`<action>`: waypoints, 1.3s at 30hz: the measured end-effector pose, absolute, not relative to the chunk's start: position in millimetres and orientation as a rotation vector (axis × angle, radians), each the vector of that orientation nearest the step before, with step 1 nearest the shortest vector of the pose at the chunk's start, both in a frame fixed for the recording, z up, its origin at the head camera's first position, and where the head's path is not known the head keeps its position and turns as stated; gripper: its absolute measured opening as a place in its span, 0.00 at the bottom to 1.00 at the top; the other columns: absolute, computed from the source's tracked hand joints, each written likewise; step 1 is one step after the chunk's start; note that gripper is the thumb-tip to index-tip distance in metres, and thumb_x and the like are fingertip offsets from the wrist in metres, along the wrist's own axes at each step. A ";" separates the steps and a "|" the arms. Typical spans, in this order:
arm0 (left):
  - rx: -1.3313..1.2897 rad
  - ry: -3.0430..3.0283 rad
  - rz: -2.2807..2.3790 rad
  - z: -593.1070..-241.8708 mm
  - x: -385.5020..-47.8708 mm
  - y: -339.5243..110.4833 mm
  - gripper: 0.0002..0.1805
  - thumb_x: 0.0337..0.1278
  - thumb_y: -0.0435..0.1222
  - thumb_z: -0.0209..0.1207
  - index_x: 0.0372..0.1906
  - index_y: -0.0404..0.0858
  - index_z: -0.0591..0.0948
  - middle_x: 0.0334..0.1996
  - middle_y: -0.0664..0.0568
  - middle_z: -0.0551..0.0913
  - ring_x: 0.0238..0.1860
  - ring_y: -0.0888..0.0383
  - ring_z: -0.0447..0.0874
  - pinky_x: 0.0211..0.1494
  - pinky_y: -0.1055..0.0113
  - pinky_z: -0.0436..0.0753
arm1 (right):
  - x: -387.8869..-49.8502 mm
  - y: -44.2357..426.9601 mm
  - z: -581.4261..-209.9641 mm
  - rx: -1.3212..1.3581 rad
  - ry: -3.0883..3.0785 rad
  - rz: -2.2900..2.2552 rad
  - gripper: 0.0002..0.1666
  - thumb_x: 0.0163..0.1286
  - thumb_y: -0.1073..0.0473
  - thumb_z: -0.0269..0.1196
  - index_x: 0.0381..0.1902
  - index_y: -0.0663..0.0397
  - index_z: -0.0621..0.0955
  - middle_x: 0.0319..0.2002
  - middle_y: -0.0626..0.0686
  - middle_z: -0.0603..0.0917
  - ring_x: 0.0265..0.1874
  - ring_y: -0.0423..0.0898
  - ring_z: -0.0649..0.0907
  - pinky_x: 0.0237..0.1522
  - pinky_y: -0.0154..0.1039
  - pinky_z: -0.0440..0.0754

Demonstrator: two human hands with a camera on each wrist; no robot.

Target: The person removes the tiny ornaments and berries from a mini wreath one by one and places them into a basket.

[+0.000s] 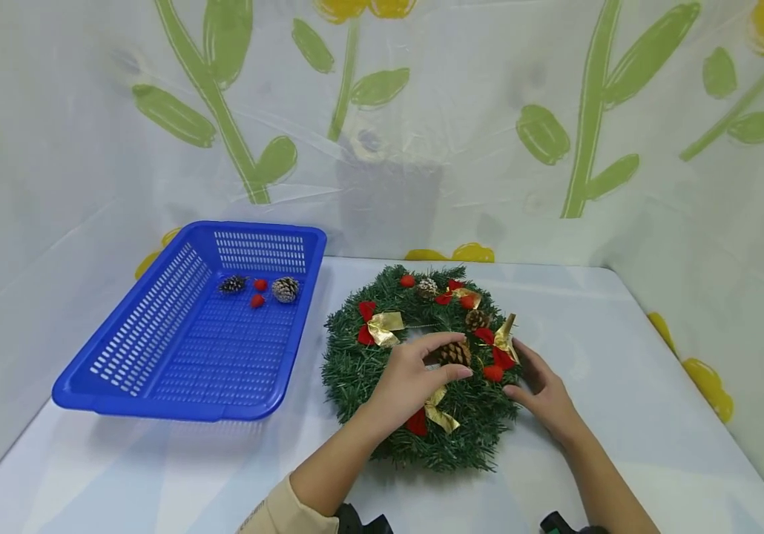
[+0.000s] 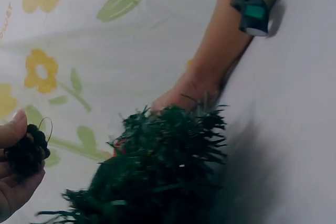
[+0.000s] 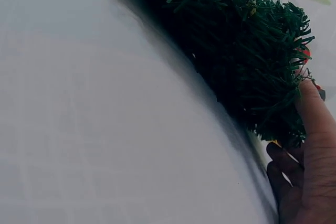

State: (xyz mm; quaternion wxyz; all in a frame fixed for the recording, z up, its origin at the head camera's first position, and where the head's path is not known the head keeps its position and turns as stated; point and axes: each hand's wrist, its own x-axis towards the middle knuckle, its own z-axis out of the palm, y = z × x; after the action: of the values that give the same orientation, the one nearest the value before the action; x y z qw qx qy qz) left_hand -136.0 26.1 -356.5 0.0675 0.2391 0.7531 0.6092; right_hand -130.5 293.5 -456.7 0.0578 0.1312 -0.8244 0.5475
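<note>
A green wreath (image 1: 351, 378) with red-and-gold bows, red berries and small pine cones lies flat on the table. My left hand (image 1: 415, 374) pinches a brown pine cone (image 1: 454, 354) between thumb and fingers over the wreath's right part. A thin wire loop sticks out of that pine cone in the left wrist view. At the wreath's right edge, my right hand (image 1: 547, 397) grips the greenery, its thumb (image 3: 314, 108) on one side and curled fingers (image 3: 286, 166) on the other. Beside it sits a bow (image 1: 504, 345) with a gold ribbon.
A blue plastic basket (image 1: 175, 406) stands on the left of the table. Inside are two pine cones (image 1: 285, 289) and two red berries (image 1: 257, 300). Walls covered with flower-print sheeting (image 1: 469, 148) enclose the back and sides of the white table (image 1: 595, 334).
</note>
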 end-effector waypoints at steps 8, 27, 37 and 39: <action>0.708 2.188 1.846 -331.1 -155.9 25.0 0.22 0.52 0.41 0.66 0.55 0.47 0.81 0.39 0.55 0.85 0.34 0.57 0.83 0.33 0.71 0.77 | -131.4 294.0 -457.2 0.394 -2.509 1.628 0.44 0.63 0.70 0.62 0.74 0.55 0.55 0.71 0.68 0.55 0.61 0.19 0.60 0.57 0.14 0.59; 0.788 2.017 1.667 -293.4 -214.6 -5.4 0.21 0.53 0.34 0.66 0.54 0.40 0.81 0.49 0.52 0.84 0.51 0.59 0.81 0.54 0.63 0.79 | -132.4 293.4 -457.5 0.387 -2.519 1.618 0.44 0.63 0.70 0.61 0.74 0.54 0.55 0.71 0.69 0.54 0.60 0.18 0.59 0.57 0.14 0.59; 0.815 1.974 1.552 -286.4 -233.5 -35.7 0.21 0.55 0.30 0.63 0.56 0.35 0.79 0.56 0.47 0.79 0.61 0.54 0.73 0.58 0.58 0.77 | -130.1 291.4 -455.7 0.404 -2.513 1.624 0.44 0.63 0.70 0.62 0.74 0.54 0.55 0.70 0.70 0.54 0.61 0.18 0.60 0.57 0.14 0.59; 0.820 1.963 1.522 -282.0 -238.3 -43.3 0.22 0.56 0.30 0.62 0.57 0.34 0.78 0.57 0.46 0.79 0.62 0.53 0.72 0.60 0.57 0.75 | -130.1 291.0 -455.1 0.407 -2.508 1.628 0.44 0.63 0.70 0.62 0.74 0.54 0.56 0.70 0.70 0.54 0.61 0.18 0.60 0.57 0.14 0.59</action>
State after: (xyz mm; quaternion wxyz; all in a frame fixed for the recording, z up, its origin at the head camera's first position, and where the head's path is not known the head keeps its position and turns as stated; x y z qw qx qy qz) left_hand -238.3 -43.3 -282.0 0.2597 0.3028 0.7246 0.5620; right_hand -130.1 291.0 -455.1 0.0618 0.1345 -0.8295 0.5386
